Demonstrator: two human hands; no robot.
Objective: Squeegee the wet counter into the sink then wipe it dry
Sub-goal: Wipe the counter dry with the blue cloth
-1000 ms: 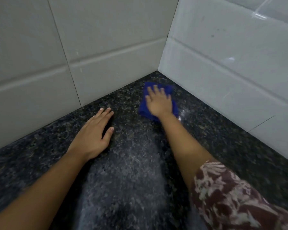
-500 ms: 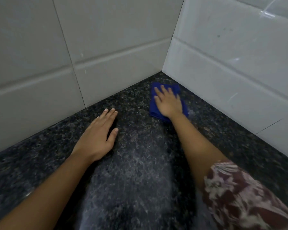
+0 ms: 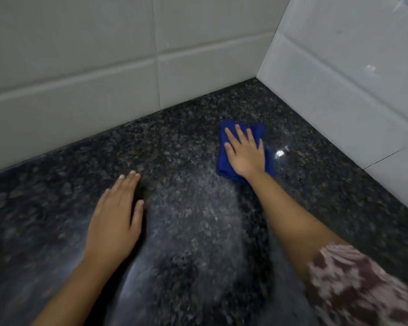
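Note:
A folded blue cloth lies flat on the dark speckled granite counter, a little out from the corner where the two tiled walls meet. My right hand presses down on the cloth with fingers spread and pointing toward the back wall. My left hand rests palm down on the bare counter, to the left of and nearer than the cloth, fingers together and holding nothing. A pale sheen covers the counter between my two forearms. No sink or squeegee is in view.
White tiled walls rise at the back and at the right, closing the counter into a corner. A small bright glint sits on the counter just right of the cloth.
My right hand has drawn the blue cloth back from the corner toward me, and the view has shifted left. My left hand has stayed flat in about the same place.

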